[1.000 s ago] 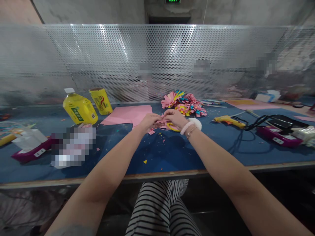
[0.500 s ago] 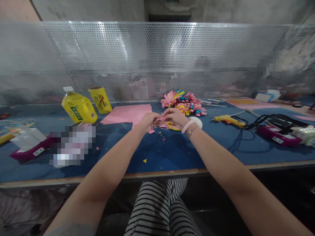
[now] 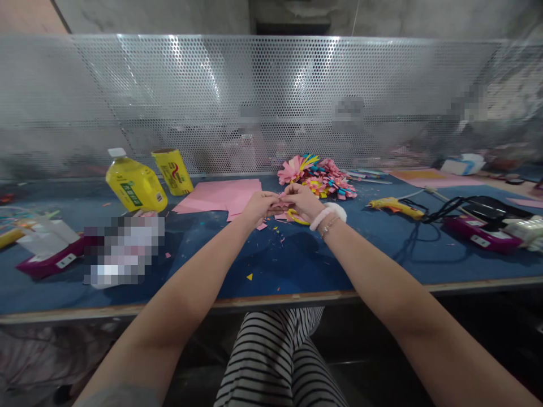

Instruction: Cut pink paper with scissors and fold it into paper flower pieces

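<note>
Between my fingertips, above the blue table (image 3: 292,265), is a small piece of pink paper (image 3: 281,199), mostly covered by the fingers. My left hand (image 3: 259,208) pinches it from the left, and my right hand (image 3: 300,199) grips it from the right. Yellow-handled scissors (image 3: 297,219) lie just under my right hand, their blades hidden. Behind the hands sits a pile of paper flowers (image 3: 318,176) in pink, yellow and blue. Pink paper sheets (image 3: 220,194) lie flat beyond my left hand.
A yellow liquid bottle (image 3: 136,186) and a yellow canister (image 3: 173,172) stand at the left. A yellow glue gun (image 3: 396,207), cables and a purple power strip (image 3: 483,234) lie at the right. Behind rises a perforated metal screen (image 3: 280,107). Paper scraps dot the table.
Both hands stay together on the pink paper, with only a slight shift of the fingers and right wrist. Everything else stays in place.
</note>
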`<action>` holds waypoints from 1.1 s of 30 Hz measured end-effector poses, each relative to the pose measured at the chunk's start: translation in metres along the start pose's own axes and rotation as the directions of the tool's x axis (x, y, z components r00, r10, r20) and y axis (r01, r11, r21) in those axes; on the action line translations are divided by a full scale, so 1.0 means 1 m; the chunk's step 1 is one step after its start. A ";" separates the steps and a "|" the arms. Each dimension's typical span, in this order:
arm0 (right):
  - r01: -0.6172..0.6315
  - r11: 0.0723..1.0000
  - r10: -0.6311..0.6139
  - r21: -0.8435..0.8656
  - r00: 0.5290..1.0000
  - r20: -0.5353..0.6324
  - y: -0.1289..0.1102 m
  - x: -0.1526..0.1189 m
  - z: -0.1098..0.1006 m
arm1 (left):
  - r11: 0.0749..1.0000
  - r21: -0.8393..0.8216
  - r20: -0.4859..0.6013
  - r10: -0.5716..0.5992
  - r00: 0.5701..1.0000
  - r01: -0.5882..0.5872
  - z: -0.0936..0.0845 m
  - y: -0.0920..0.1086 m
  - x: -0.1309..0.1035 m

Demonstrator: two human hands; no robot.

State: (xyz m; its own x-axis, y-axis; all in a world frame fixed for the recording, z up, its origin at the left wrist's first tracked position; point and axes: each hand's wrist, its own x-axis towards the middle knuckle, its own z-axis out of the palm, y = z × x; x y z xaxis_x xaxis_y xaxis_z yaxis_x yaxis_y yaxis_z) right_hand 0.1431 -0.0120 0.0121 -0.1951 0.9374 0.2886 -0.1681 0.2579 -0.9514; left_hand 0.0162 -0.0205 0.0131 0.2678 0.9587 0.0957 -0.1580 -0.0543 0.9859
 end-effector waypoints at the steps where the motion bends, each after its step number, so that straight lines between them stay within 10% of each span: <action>1: -0.007 1.000 0.007 0.006 1.000 -0.001 -0.002 -0.001 0.000 | 1.000 -0.009 -0.009 0.002 1.000 -0.002 0.001 0.001 0.000; 33: -0.084 0.987 0.079 0.134 0.996 0.039 -0.005 -0.003 0.002 | 0.999 -0.025 -0.017 0.036 0.999 -0.036 -0.003 0.000 0.002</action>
State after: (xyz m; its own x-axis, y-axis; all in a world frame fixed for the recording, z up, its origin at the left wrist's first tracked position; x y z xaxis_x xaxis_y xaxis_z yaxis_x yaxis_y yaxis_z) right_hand 0.1427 -0.0165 0.0159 -0.2451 0.9451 0.2162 -0.2793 0.1447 -0.9492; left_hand 0.0137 -0.0178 0.0126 0.2460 0.9607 0.1289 -0.1910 -0.0823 0.9781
